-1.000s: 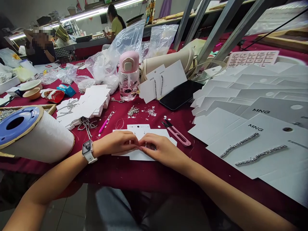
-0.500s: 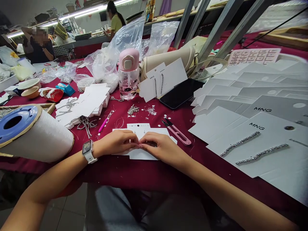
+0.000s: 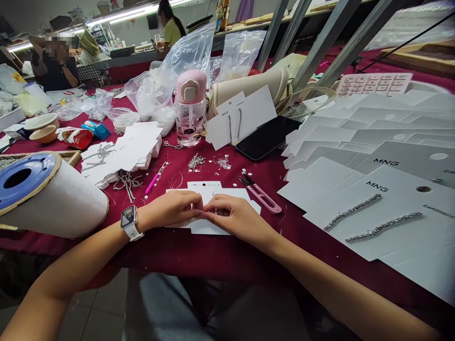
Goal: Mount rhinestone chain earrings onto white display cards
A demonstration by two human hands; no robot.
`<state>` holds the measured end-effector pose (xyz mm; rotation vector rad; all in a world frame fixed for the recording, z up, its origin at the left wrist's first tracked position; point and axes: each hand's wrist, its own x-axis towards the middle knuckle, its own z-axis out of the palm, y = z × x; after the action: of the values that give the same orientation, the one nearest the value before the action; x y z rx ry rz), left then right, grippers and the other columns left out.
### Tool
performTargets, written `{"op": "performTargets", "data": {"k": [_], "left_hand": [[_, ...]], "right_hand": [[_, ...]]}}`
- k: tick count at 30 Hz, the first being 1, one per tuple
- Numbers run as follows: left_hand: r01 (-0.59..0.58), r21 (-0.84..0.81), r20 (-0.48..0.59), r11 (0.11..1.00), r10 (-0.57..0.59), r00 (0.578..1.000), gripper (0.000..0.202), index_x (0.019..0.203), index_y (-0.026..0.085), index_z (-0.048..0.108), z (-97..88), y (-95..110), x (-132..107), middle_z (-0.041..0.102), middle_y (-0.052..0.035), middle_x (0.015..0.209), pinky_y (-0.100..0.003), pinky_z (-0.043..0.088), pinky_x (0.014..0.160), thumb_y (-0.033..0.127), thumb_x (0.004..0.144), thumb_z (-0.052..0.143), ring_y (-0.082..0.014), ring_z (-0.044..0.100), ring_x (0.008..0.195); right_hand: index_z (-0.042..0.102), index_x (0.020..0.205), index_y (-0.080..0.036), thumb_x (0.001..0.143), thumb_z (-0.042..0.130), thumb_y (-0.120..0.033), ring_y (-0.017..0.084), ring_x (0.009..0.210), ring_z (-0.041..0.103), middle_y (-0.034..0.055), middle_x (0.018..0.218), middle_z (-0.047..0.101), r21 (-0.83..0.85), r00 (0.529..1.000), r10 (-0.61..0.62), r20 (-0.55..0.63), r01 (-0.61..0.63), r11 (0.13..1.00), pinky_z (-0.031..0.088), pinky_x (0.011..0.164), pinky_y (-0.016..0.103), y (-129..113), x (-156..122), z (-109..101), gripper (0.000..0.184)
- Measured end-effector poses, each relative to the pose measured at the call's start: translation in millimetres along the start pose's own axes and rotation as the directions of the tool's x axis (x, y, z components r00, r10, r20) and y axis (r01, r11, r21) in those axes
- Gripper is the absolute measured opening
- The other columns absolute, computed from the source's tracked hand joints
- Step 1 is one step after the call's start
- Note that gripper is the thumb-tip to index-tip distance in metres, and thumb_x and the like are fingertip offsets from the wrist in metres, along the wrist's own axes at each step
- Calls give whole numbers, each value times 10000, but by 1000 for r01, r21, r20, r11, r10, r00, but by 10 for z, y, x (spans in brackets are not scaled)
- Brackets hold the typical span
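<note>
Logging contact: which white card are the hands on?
The small card at the table edge, under the left hand and right hand; the big cards lie untouched.

Bare left hand (image 3: pixel 170 208) and bare right hand (image 3: pixel 234 215), forearms (image 3: pixel 71 270) uncovered down to the frame's edge, white smartwatch (image 3: pixel 130 220) on the left wrist, squarish pale case with a dark screen, smooth white strap, grey-blue trousers (image 3: pixel 159 308) over the lap

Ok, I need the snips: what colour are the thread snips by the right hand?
Pink thread snips with dark blades, seen in head view.
</note>
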<state>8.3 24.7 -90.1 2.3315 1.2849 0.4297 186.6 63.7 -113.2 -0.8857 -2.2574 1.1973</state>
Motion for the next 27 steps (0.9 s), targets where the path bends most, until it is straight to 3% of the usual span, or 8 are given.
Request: {"op": "performTargets", "data": {"k": [10,18,27], "left_hand": [[52,-61,46,997,-49,998,210,794,132,569,-27,-14,15,556,5,729,-166,354,588,320,719,629,-74,473,640],[202,-152,-58,967,-213,975,140,736,130,595,98,53,-6,551,3,678,-169,351,558,270,741,595,-80,470,625],[228,-234,-125,945,-262,957,168,739,140,624,190,59,-31,575,8,656,-175,352,546,300,758,573,-75,477,595]], "right_hand": [[633,717,-182,744,554,-216,95,624,478,0,722,574,-111,999,27,29,-24,994,352,563,227,-31,8,-5,91],[638,733,-185,738,554,-197,104,643,502,6,730,591,-92,1000,16,19,-14,996,386,585,231,-20,-6,-26,85],[633,703,-180,729,558,-205,120,688,534,16,745,606,-13,998,64,18,-63,998,414,635,241,-18,25,-45,84]]}}
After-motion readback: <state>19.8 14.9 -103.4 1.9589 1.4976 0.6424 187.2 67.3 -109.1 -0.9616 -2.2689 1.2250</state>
